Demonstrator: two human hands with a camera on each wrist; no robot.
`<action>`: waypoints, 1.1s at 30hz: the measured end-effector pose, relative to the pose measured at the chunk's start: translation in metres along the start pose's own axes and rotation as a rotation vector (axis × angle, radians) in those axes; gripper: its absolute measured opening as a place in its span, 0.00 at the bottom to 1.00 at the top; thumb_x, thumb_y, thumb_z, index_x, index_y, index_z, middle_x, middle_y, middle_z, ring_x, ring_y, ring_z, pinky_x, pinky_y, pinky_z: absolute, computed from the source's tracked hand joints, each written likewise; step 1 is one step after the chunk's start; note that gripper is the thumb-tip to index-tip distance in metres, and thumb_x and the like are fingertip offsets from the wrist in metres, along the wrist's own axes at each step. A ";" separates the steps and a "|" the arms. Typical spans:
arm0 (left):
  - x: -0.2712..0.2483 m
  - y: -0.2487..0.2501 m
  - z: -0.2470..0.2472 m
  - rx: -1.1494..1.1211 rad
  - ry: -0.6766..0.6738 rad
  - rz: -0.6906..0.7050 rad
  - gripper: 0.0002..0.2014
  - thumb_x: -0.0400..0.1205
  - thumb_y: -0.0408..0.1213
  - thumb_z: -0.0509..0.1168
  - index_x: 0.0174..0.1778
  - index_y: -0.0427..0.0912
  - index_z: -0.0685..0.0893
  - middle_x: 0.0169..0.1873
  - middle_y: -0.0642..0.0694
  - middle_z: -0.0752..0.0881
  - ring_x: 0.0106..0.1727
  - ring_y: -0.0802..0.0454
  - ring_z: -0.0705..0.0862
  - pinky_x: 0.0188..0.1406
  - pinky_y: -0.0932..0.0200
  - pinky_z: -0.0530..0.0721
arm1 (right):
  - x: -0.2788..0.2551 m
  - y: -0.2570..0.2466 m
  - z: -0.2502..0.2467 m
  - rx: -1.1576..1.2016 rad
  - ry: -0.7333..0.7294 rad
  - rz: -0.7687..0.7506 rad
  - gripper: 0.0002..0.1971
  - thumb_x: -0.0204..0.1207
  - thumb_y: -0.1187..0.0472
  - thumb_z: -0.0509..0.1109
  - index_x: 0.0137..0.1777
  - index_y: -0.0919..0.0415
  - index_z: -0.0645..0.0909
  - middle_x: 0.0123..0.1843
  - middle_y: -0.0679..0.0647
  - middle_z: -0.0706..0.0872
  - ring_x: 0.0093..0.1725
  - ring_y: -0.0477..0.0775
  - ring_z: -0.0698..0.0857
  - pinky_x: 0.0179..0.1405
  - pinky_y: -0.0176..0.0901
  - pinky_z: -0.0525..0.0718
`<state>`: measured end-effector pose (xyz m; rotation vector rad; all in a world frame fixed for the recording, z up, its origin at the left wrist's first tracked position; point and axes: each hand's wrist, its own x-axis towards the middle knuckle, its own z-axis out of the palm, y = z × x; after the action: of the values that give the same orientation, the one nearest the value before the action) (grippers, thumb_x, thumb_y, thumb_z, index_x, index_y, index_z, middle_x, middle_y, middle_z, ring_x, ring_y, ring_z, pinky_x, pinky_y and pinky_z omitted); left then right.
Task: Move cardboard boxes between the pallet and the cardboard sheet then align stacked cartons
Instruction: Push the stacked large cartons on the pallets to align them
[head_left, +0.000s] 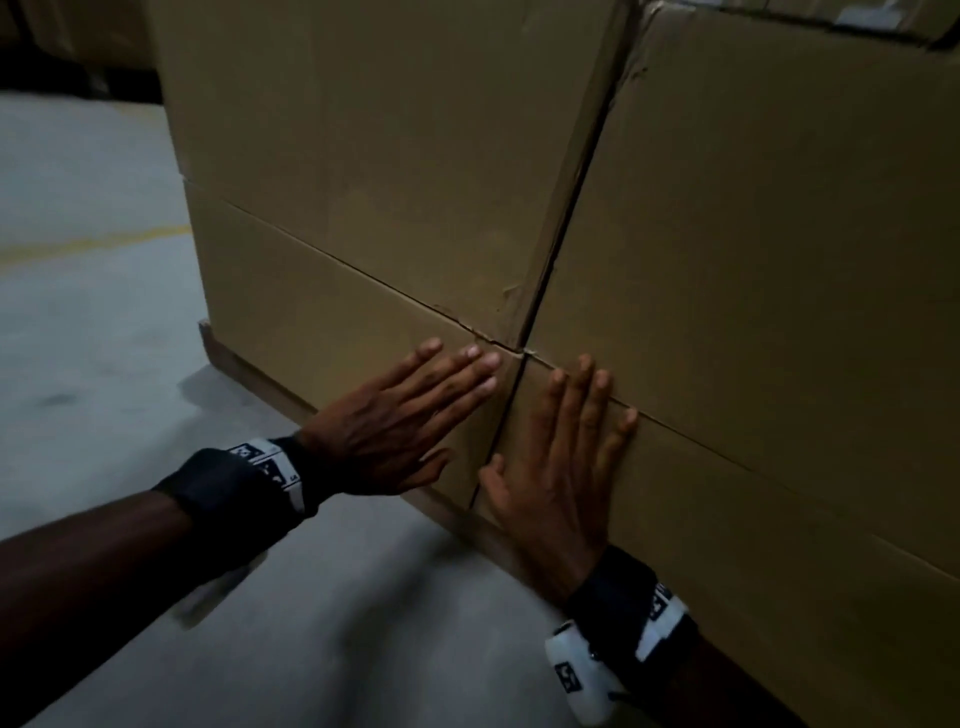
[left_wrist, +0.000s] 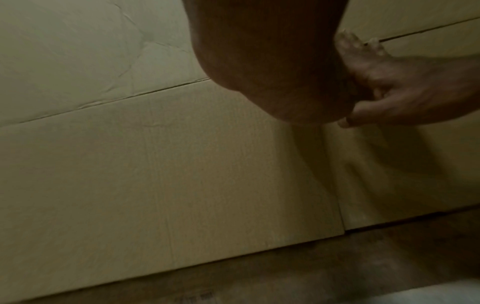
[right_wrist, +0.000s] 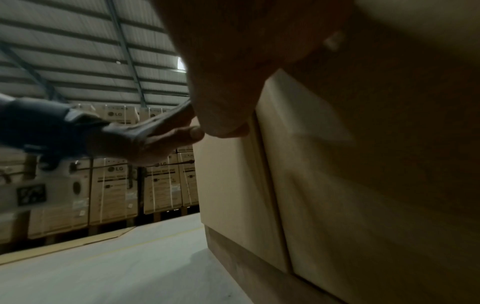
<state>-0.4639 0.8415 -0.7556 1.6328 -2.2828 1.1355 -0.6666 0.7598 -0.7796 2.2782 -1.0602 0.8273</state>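
Down low, both palms lie flat against plain brown corrugated cartons. The left hand (head_left: 395, 415) presses the lower left carton (head_left: 332, 322) with straight fingers, grasping nothing; the right hand (head_left: 561, 457) likewise presses the lower right carton (head_left: 779, 545), fingers spread. A narrow vertical seam runs between the hands. The stack stands on a flat cardboard sheet (head_left: 244, 364) over smooth grey concrete floor (head_left: 78, 338).

Plain brown cartons (head_left: 395, 171) stacked two high, side by side, seams nearly aligned
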 end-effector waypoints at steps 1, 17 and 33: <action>0.005 -0.005 0.001 -0.002 -0.002 0.002 0.41 0.87 0.55 0.55 0.88 0.32 0.50 0.87 0.32 0.47 0.89 0.35 0.48 0.87 0.36 0.51 | 0.001 0.001 0.008 -0.030 -0.003 0.011 0.51 0.74 0.43 0.68 0.88 0.72 0.50 0.89 0.72 0.48 0.89 0.72 0.46 0.84 0.77 0.43; 0.043 -0.044 0.045 0.018 0.158 0.028 0.41 0.86 0.58 0.58 0.87 0.35 0.53 0.87 0.41 0.49 0.89 0.40 0.46 0.87 0.39 0.45 | -0.008 -0.024 0.029 0.073 0.059 -0.045 0.50 0.72 0.45 0.70 0.86 0.75 0.55 0.88 0.75 0.53 0.88 0.76 0.53 0.79 0.87 0.46; -0.044 -0.174 0.088 -0.043 0.007 0.207 0.41 0.84 0.54 0.63 0.86 0.32 0.59 0.86 0.34 0.55 0.88 0.37 0.54 0.87 0.36 0.51 | 0.048 -0.072 0.060 -0.211 0.112 -0.044 0.53 0.71 0.45 0.70 0.87 0.74 0.50 0.89 0.72 0.43 0.89 0.73 0.44 0.85 0.73 0.40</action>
<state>-0.2695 0.7962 -0.7525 1.4008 -2.5000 1.1205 -0.5651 0.7386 -0.8002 2.0474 -0.9943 0.7768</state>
